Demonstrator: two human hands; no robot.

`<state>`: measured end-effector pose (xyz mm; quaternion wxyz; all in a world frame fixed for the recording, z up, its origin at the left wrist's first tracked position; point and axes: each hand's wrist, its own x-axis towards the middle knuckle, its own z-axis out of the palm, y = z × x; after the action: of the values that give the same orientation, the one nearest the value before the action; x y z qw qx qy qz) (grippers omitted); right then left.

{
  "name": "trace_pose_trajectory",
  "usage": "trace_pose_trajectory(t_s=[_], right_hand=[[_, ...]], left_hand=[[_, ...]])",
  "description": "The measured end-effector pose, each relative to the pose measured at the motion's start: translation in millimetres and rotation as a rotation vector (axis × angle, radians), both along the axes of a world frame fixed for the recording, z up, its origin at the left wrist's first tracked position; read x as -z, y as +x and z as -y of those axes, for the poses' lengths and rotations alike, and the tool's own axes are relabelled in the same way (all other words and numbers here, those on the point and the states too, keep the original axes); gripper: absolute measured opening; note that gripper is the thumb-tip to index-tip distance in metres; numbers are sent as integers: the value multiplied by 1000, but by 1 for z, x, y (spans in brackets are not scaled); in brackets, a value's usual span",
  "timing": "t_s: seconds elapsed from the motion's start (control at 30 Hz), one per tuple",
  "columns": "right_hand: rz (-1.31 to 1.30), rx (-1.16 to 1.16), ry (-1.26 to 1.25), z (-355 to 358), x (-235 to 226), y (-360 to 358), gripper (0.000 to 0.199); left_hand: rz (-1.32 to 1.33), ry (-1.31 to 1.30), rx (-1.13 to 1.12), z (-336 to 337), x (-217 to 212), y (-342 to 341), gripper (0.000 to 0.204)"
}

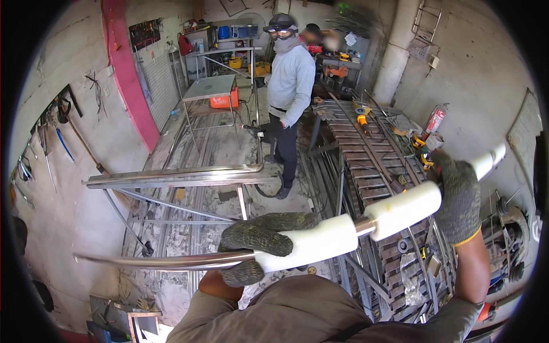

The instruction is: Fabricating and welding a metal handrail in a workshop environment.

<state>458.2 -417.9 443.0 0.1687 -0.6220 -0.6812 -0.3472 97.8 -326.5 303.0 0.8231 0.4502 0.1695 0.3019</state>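
Observation:
Across my body lies a long, shiny metal tube (211,262), bare at its left end. White wrapping, padded-looking, covers it in sections: one long piece (314,243) beside my left hand, another (407,210) toward the right, and more beyond my right hand. Bare metal shows in a short gap between the two nearer pieces. My left hand (257,243), in a dark speckled knit glove, is closed around the tube where the wrapping begins. Farther right, my right hand (458,200), in a matching glove with a yellow cuff, grips the tube; its fingers are partly hidden.
Ahead stands a person (290,86) in a grey top and head covering. Between us, shiny metal rails (171,178) rest on a frame. At right is a slatted metal workbench (372,157) bearing a yellow angle grinder (362,122); a fire extinguisher (436,119) stands beyond. Tools hang at left.

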Motion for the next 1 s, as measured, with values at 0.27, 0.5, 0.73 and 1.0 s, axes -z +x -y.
trace_pose_trajectory(t_s=[0.27, 0.5, 0.73, 1.0], right_hand=[[126, -26, 181, -64, -33, 18, 33], [330, -3, 370, -140, -39, 46, 67], [307, -76, 501, -191, -30, 96, 76], [374, -202, 551, -295, -30, 162, 67]], left_hand=[[71, -454, 155, -36, 36, 37, 81], [173, -92, -279, -50, 7, 68, 95], [437, 173, -433, -94, -48, 109, 83], [916, 337, -437, -176, -44, 176, 40]])
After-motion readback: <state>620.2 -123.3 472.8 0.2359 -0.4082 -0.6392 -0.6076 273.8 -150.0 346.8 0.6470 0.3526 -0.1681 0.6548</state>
